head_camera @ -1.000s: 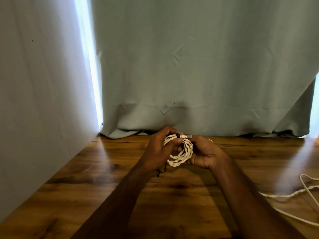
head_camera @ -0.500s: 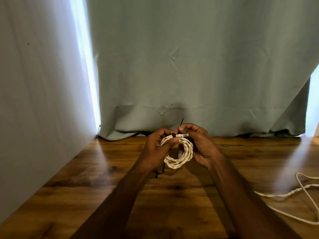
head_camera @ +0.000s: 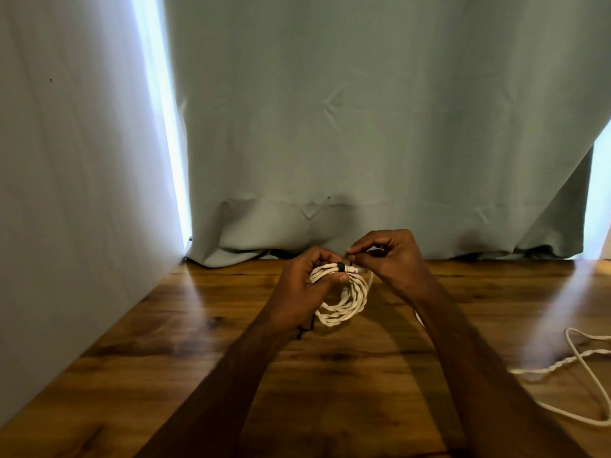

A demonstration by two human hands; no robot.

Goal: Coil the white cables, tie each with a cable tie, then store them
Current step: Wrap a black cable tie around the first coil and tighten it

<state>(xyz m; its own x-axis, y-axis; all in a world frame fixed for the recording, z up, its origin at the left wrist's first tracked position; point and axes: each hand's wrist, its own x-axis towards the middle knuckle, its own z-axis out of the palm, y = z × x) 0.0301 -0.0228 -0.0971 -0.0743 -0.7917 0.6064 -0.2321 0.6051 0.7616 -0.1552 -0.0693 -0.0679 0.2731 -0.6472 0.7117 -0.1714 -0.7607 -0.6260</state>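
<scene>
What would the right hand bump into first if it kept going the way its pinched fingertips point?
Probably the left hand, which grips the coiled white cable. The right hand points its pinched fingertips left at the black cable tie, though depth is hard to judge.

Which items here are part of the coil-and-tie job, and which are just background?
In the job:
coiled white cable, gripped by the left hand
black cable tie round the coil
right hand, pinching near the tie's end
loose white cable on the table, not coiled

Background:
wooden table
green curtain
wall
</scene>
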